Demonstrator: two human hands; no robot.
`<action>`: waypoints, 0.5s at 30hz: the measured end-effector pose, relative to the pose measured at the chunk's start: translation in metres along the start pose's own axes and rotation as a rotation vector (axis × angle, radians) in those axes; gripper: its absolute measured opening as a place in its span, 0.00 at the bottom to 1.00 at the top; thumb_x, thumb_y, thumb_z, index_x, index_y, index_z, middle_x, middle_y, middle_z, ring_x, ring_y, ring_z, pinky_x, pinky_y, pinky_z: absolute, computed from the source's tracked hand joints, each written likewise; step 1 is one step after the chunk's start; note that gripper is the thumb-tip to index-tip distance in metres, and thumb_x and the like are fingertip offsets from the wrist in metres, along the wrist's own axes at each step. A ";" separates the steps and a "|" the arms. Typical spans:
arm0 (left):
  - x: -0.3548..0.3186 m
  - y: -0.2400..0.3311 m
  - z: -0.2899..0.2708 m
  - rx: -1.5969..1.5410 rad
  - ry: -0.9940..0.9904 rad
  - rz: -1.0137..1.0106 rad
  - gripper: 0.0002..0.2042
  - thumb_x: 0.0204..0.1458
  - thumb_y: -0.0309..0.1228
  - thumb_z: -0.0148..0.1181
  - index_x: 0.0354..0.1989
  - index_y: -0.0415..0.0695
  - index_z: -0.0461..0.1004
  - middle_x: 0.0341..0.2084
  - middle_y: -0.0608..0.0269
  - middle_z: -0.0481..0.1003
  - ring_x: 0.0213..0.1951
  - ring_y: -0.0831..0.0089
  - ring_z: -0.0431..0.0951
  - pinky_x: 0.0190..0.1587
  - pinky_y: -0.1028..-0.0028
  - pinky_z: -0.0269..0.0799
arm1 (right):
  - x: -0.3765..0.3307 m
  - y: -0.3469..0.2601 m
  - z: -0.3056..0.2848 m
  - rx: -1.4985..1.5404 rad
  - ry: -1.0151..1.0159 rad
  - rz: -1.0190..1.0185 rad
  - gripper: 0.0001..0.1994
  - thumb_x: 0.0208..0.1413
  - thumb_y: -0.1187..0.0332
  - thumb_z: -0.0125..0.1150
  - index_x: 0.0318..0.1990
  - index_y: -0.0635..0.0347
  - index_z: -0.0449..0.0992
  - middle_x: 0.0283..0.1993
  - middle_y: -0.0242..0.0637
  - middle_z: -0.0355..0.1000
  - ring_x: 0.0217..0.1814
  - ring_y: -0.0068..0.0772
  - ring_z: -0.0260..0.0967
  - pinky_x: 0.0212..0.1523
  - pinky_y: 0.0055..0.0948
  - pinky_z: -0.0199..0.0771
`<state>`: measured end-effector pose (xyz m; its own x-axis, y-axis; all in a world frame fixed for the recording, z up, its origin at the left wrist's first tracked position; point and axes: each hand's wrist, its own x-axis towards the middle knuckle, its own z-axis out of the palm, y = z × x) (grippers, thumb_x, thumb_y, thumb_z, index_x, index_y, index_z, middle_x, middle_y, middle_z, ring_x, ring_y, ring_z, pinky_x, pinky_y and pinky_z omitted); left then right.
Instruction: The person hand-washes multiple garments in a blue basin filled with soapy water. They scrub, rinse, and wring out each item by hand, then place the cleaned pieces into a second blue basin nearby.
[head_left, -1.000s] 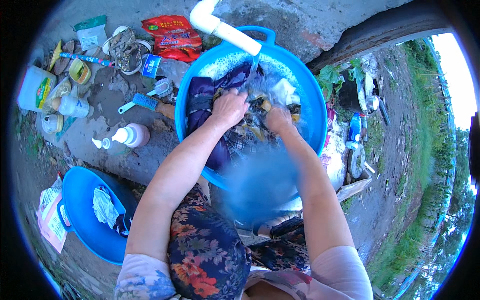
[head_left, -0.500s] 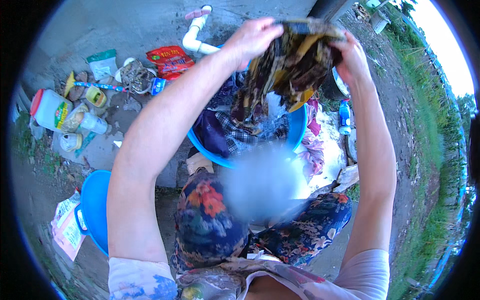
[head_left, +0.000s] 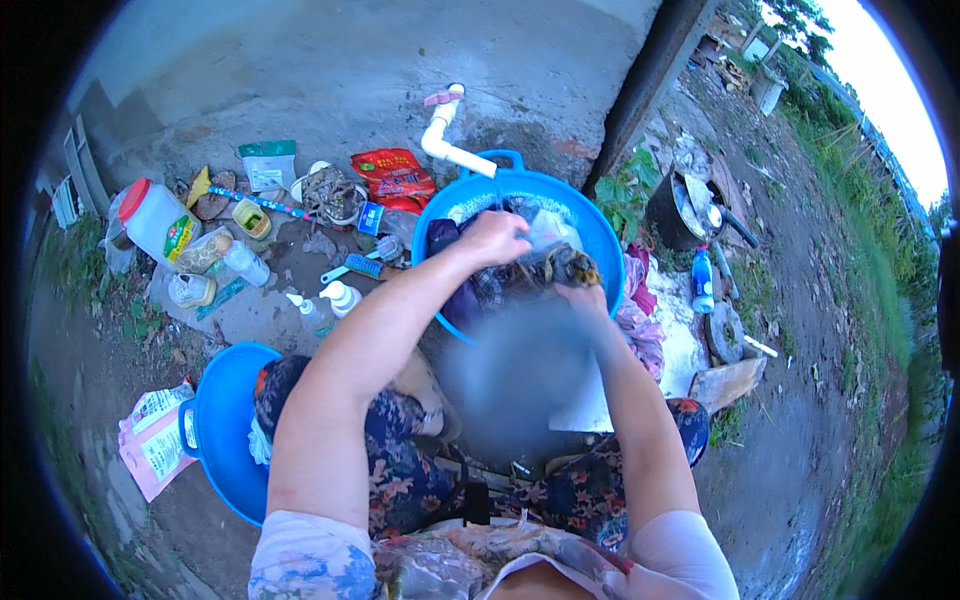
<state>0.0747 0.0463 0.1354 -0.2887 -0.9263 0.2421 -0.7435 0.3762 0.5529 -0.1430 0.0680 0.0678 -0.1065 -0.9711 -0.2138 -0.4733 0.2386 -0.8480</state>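
Observation:
A large blue basin (head_left: 606,228) full of wet clothes stands in front of me under a white tap pipe (head_left: 440,140). Over its right front part, my right hand (head_left: 583,297) is closed round a bunched brown and yellow patterned garment (head_left: 570,268). My left hand (head_left: 495,240) is over the middle of the basin, palm down with its fingers curled; whatever lies in them is hidden. Dark purple cloth (head_left: 462,305) lies along the basin's left side, and a whitish piece (head_left: 552,230) shows near the far side. A thin stream of water drops from the pipe.
A second blue basin (head_left: 222,440) stands at my lower left beside a pink and white bag (head_left: 152,450). Bottles, a blue scrubbing brush (head_left: 362,265) and a red packet (head_left: 392,177) line the left. Right of the basin lie pinkish cloth (head_left: 640,335) and a dark pot (head_left: 680,210).
Both hands have come down from high above the basin, bringing the garment with them. It was spread between both hands; now it is bunched at the right hand. My view has shifted too.

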 end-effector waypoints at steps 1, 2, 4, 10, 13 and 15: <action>-0.002 -0.017 -0.012 -0.027 0.055 -0.069 0.11 0.43 0.36 0.57 0.33 0.45 0.77 0.31 0.52 0.76 0.36 0.56 0.76 0.39 0.63 0.71 | -0.015 -0.015 -0.008 0.208 -0.068 0.063 0.20 0.41 0.71 0.68 0.44 0.66 0.72 0.41 0.38 0.73 0.40 0.32 0.70 0.42 0.32 0.70; 0.008 -0.019 -0.026 -0.021 0.162 -0.063 0.10 0.45 0.35 0.57 0.35 0.46 0.77 0.33 0.52 0.76 0.37 0.55 0.76 0.41 0.62 0.71 | -0.008 -0.012 -0.023 0.301 -0.041 0.086 0.19 0.42 0.72 0.68 0.44 0.66 0.72 0.41 0.38 0.73 0.40 0.31 0.70 0.43 0.32 0.69; 0.022 -0.023 -0.070 0.070 0.316 -0.110 0.10 0.47 0.33 0.55 0.37 0.47 0.76 0.35 0.53 0.75 0.38 0.55 0.75 0.42 0.61 0.71 | 0.006 -0.004 -0.044 0.493 -0.067 0.046 0.18 0.43 0.74 0.67 0.43 0.64 0.72 0.41 0.36 0.73 0.39 0.31 0.69 0.44 0.33 0.69; 0.071 -0.083 -0.133 0.481 0.566 -0.063 0.09 0.49 0.32 0.54 0.39 0.49 0.76 0.35 0.56 0.73 0.40 0.57 0.73 0.43 0.61 0.70 | 0.013 0.001 -0.059 0.381 -0.080 -0.043 0.20 0.43 0.76 0.66 0.46 0.62 0.70 0.43 0.34 0.72 0.44 0.29 0.68 0.48 0.30 0.66; 0.081 -0.107 -0.130 0.441 0.701 0.090 0.08 0.50 0.31 0.53 0.37 0.49 0.76 0.33 0.58 0.73 0.37 0.58 0.73 0.40 0.63 0.70 | 0.024 0.010 -0.042 0.261 -0.169 -0.011 0.20 0.43 0.75 0.66 0.46 0.64 0.71 0.43 0.35 0.73 0.43 0.29 0.69 0.45 0.29 0.68; 0.072 -0.085 -0.126 0.274 0.747 0.210 0.07 0.50 0.30 0.53 0.36 0.48 0.75 0.31 0.58 0.72 0.35 0.58 0.73 0.37 0.64 0.70 | 0.034 -0.007 -0.031 0.263 -0.189 -0.019 0.20 0.43 0.75 0.67 0.46 0.65 0.71 0.42 0.35 0.74 0.41 0.29 0.70 0.43 0.29 0.69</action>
<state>0.1928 -0.0498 0.2067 -0.0320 -0.5430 0.8391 -0.8677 0.4318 0.2463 -0.1702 0.0327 0.0815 0.0756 -0.9620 -0.2624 -0.2290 0.2393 -0.9436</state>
